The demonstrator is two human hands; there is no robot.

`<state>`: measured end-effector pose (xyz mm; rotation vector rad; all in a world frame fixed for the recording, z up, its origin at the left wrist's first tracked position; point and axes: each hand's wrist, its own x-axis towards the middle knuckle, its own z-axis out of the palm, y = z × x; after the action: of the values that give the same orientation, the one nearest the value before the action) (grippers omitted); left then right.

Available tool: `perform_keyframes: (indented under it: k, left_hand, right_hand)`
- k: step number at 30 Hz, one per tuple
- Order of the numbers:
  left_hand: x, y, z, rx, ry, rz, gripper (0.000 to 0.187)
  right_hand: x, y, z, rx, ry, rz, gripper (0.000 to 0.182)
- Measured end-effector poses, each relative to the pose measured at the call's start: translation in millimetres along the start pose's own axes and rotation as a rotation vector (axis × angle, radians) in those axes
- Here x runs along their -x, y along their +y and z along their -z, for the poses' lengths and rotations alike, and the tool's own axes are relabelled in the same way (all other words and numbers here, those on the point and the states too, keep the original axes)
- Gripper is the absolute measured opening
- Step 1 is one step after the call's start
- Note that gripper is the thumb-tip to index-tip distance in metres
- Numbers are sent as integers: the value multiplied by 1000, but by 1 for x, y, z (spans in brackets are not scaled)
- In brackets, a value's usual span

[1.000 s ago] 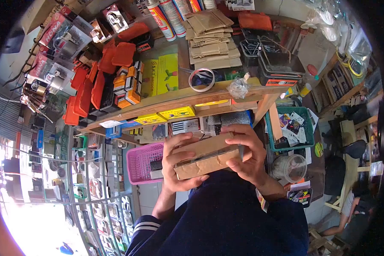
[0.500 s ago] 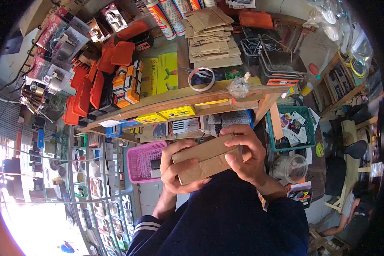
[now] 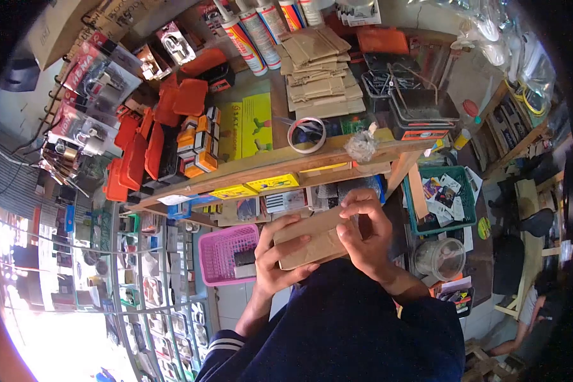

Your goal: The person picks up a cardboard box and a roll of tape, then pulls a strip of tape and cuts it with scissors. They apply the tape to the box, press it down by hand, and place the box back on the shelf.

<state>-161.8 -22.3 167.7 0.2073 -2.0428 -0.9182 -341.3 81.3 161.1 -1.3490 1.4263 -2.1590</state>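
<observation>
Box: brown cardboard box [image 3: 315,240], btwn both hands, above dark shirt [image 3: 337,318]
L hand [image 3: 279,254]: wrapped round box's L end, fingers spread over it
R hand [image 3: 369,235]: thumb + index pinching box's R end
Pink basket [image 3: 219,251]: dark + white blocks inside
Green basket [image 3: 444,226]: cards/papers inside
Clear jar [image 3: 440,258]: near green basket, contents unclear
Black bin [image 3: 379,95]: metal pcs

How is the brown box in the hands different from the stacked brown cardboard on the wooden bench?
The brown box has a blocky shape, while the stacked cardboard lies in mostly flat pieces. The left hand holds the brown box; the stacked cardboard rests on the wooden bench. Both are brown.
</observation>
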Motion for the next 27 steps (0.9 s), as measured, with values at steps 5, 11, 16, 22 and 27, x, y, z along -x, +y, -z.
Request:
perform_keyframes:
  k: [5,11,16,22,27]
  left_hand:
    - [-6,-8,24,-67,-180,132,53]
    - [-61,-45,87,-323,137,225,44]
    - [-129,-88,93,-496,212,22,48]
    - [-143,-132,82,-497,69,57,50]
    - [-148,-87,86,-930,78,-98,61]
  right_hand:
    - [-10,14,-8,81,-80,53,20]
    - [-76,53,-27,196,-48,85,25]
    - [-84,79,-41,755,-177,84,26]
    - [-85,82,-39,889,-131,40,19]
    - [-85,73,-30,638,-28,234,11]
